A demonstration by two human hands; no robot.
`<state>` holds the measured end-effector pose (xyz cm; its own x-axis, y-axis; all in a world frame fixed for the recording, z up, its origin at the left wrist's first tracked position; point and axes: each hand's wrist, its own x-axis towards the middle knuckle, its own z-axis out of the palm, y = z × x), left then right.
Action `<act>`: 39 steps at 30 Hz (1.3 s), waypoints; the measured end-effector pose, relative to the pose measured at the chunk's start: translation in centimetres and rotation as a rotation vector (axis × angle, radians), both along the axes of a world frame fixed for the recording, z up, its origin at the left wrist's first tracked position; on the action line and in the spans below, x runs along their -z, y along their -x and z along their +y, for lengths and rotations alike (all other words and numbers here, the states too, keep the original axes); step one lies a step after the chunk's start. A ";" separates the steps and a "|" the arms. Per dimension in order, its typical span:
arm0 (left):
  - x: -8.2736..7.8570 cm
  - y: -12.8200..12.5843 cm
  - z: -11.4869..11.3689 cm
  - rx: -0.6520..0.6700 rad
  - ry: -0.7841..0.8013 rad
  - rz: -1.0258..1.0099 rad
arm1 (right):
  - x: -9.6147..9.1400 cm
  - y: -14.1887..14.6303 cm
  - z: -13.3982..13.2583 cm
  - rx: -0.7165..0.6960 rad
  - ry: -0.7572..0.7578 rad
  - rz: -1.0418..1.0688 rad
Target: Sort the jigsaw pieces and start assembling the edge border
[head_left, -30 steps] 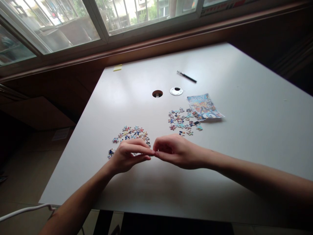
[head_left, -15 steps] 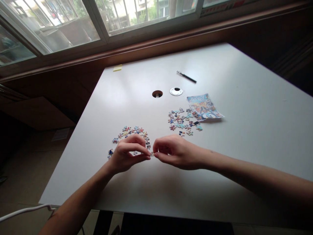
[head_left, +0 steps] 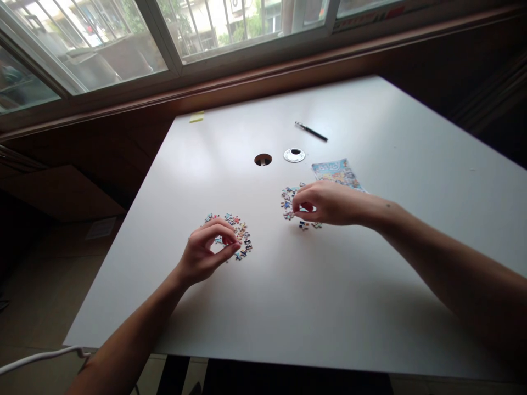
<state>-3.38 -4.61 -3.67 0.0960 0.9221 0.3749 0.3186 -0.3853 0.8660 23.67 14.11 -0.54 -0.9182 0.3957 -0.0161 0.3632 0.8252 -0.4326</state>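
My left hand (head_left: pixel 209 247) is over the left group of jigsaw puzzle pieces (head_left: pixel 246 241), thumb and forefinger pinched together. Whatever those fingertips may hold is too small to make out. Over the right group of jigsaw puzzle pieces (head_left: pixel 287 204), my right hand (head_left: pixel 325 202) has its thumb and fingers curled into a pinch, and its fingertips hide what may be between them. That hand covers much of the right group and the lower part of a printed picture sheet (head_left: pixel 335 169). Both groups lie loose on the white table (head_left: pixel 255 307).
Behind the pieces, a round hole (head_left: pixel 263 159) opens in the tabletop beside its silver cover (head_left: pixel 294 156). A black pen (head_left: pixel 312 131) lies farther back. Yellow sticky paper (head_left: pixel 196 116) is at the far left corner. A white cable (head_left: pixel 41 356) runs by the near left edge.
My hands, fingertip to fingertip over a small puzzle piece before, have moved apart. The right went forward and right over its group; the left drew slightly back left over the other.
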 end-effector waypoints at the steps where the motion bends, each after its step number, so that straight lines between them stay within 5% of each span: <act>1: 0.0 0.1 0.0 0.000 0.001 -0.002 | 0.0 -0.1 0.1 -0.026 0.018 -0.025; 10: 0.0 0.4 0.3 -0.036 0.002 0.003 | 0.2 0.1 -0.5 -0.005 0.004 -0.157; 14: -0.3 2.0 0.8 -0.187 -0.057 0.063 | 0.4 0.0 -0.3 -0.011 -0.006 -0.171; 19: -1.3 5.3 1.5 -0.441 -0.167 0.423 | 0.3 -0.2 0.0 -0.011 -0.015 -0.186; 23: -2.3 7.8 1.3 -0.471 -0.150 0.681 | 0.3 -0.7 0.5 -0.019 -0.035 -0.134; 28: -3.0 10.0 0.6 -0.301 0.113 0.742 | 0.1 -1.2 0.9 0.008 -0.068 -0.146; 35: -4.1 11.4 -0.4 0.025 0.710 0.682 | 0.3 -0.9 0.7 -0.035 -0.030 -0.153; 39: -4.2 11.8 -0.7 0.107 0.799 0.647 | 0.8 -0.8 0.7 -0.053 -0.027 -0.163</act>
<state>-15.23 -5.29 0.57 0.1575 0.8540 -0.4959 0.8124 0.1735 0.5567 24.45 14.85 -1.32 -0.9240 0.3490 -0.1562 0.3821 0.8558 -0.3487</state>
